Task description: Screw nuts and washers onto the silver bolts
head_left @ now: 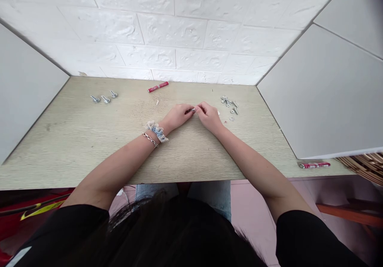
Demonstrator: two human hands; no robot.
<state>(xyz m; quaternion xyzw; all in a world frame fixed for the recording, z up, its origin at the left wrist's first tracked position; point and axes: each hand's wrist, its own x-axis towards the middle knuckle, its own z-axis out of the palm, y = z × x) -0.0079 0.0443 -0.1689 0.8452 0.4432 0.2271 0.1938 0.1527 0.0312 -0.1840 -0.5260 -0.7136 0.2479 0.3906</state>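
Observation:
My left hand (178, 116) and my right hand (208, 117) meet above the middle of the wooden tabletop. Between the fingertips shows a small metal bolt (190, 110), mostly covered. The left fingers are closed around it, and the right thumb and fingers pinch at its right end; whether they hold a separate small part is hidden. To the left stand three bolts with washers fitted (105, 99), tilted on their heads. Several loose bolts and nuts (229, 101) lie in a cluster right of my right hand, with a flat washer (231, 118) just below them.
A red tube-like stick (158, 87) lies near the white brick wall (191, 32); another red stick (314, 165) is at the front right, beside a wicker basket (366, 165). White panels (329, 87) bound the table (185, 163) on both sides. Dark specks and a white scrap lie left of centre.

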